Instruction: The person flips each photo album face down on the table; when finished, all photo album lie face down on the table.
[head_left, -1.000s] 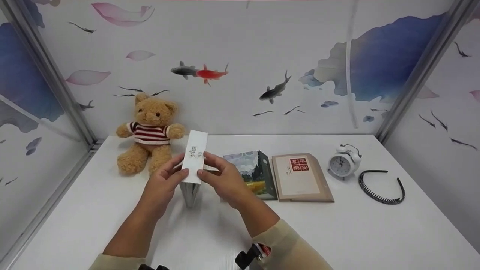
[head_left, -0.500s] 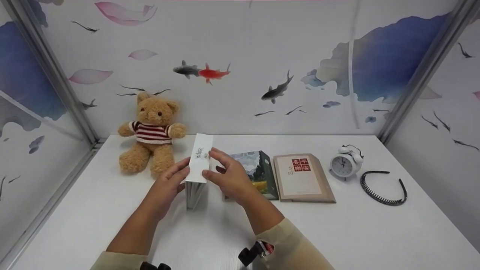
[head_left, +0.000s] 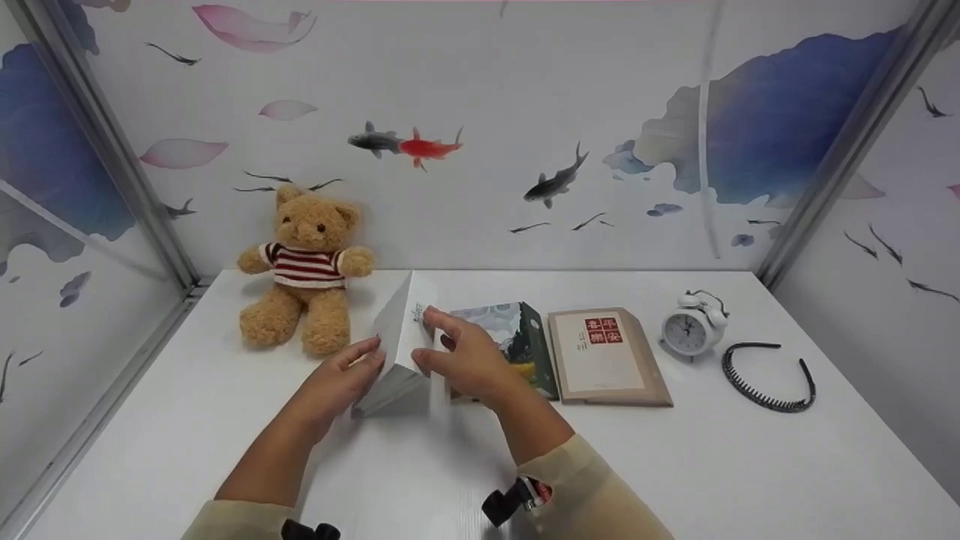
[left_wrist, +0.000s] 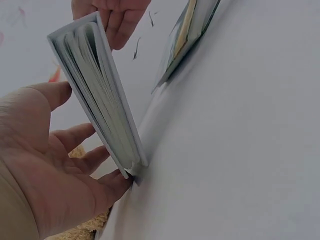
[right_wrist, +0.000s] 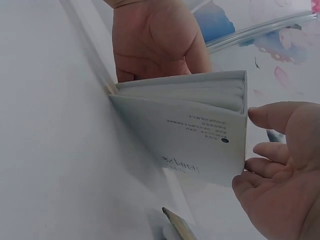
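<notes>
A white book (head_left: pixel 396 346) stands on its lower edge on the white table (head_left: pixel 675 465) and leans to the left. My left hand (head_left: pixel 341 375) is spread flat under its left cover, with straight fingers (left_wrist: pixel 75 137) against the book (left_wrist: pixel 100 100). My right hand (head_left: pixel 459 358) touches the upper right side. Its thumb (right_wrist: pixel 280 117) lies at the spine edge of the book (right_wrist: pixel 195 135), and its fingers rest beside the printed cover. The left palm (right_wrist: pixel 155 40) shows behind the book in the right wrist view. Fingers of the right hand (left_wrist: pixel 112 15) show above the book's top in the left wrist view.
A teddy bear (head_left: pixel 304 274) in a striped jumper sits at the back left. Right of my hands lie a book with a painted cover (head_left: pixel 514 341) and a brown book (head_left: pixel 604 352). Further right are a white alarm clock (head_left: pixel 688 326) and a black headband (head_left: pixel 765 375). Patterned walls enclose three sides.
The white book stood upright between both hands a second ago. It has tipped to the left onto my left hand, and the right hand has followed its top edge.
</notes>
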